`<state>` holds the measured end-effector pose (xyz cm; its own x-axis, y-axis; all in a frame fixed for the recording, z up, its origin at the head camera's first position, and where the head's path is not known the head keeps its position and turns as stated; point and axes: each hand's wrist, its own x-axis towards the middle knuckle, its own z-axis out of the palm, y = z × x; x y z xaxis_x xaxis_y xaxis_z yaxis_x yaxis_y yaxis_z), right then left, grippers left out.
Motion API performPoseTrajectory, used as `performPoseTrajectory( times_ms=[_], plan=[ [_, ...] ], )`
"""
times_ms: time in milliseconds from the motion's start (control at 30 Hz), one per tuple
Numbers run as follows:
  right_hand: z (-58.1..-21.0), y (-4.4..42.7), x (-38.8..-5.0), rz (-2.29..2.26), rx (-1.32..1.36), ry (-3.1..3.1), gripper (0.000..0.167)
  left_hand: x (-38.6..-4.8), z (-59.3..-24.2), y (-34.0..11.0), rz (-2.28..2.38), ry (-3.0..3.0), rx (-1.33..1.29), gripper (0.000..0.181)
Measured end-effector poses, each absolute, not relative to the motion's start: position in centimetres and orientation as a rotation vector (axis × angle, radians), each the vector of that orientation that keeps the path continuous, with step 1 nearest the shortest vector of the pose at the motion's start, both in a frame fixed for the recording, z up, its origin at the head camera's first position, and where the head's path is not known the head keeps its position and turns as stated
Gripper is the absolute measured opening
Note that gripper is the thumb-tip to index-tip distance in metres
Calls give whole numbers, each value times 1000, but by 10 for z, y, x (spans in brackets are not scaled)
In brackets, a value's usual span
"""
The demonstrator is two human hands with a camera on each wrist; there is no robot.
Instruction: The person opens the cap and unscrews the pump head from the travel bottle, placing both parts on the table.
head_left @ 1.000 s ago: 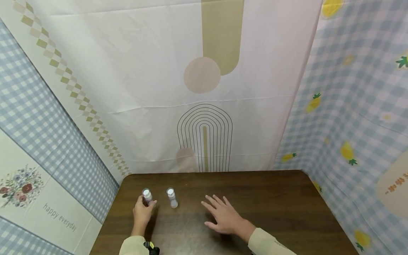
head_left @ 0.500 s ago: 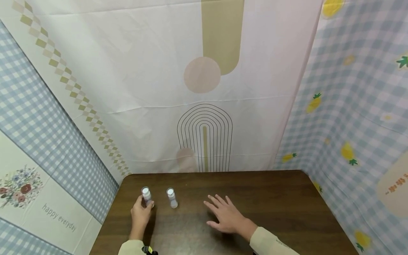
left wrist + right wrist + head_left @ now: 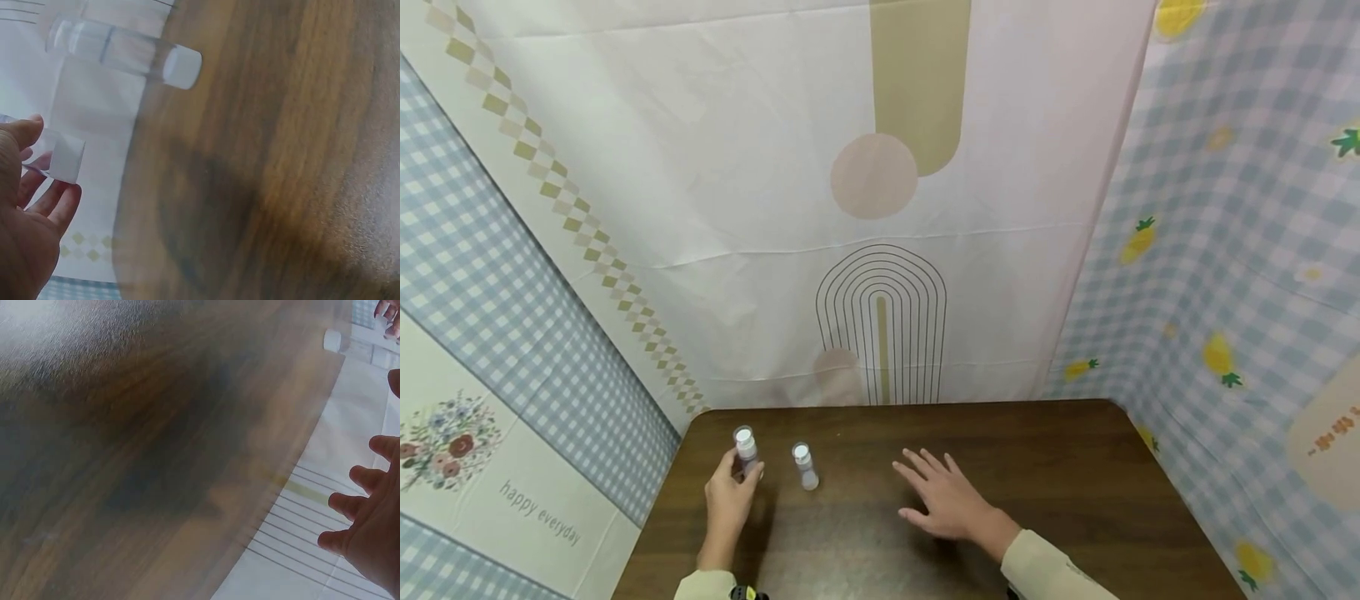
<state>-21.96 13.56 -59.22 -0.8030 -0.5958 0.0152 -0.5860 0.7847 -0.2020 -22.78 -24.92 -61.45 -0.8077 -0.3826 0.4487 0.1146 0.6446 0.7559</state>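
My left hand (image 3: 728, 498) grips a small clear bottle (image 3: 746, 444) with a white top, fingers on one side and thumb on the other. In the left wrist view, the white bottom end of this held bottle (image 3: 67, 159) sticks out past the fingers. A second, similar clear bottle (image 3: 806, 468) stands upright on the table to its right, and nothing touches it. Over the table's middle, my right hand (image 3: 953, 502) is spread palm down with nothing in it. The right wrist view shows its fingertips (image 3: 347, 503) extended; whether they touch the tabletop, I cannot tell.
A dark brown wooden table (image 3: 1045, 450) lies beneath both hands. Behind it hangs a pale patterned cloth (image 3: 760, 317). Blue checked cloth closes off the left side (image 3: 550, 292) and the right side (image 3: 1210, 292).
My left hand has moved slightly away from me with its bottle, which looks a little raised. The right hand has drifted a bit to the right. The second bottle has stayed put.
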Motion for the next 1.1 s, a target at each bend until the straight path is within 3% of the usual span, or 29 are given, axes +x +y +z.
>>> performPoseTrajectory(
  times_ms=[633,1100],
  plan=[
    [-585,182,-217,-410,-867,3029,74,-224,-561,-203,-1144,-2162,-85,41],
    [-576,208,-217,-444,-791,3142,76,-226,-547,-160,-1017,-2162,-322,48]
  ],
)
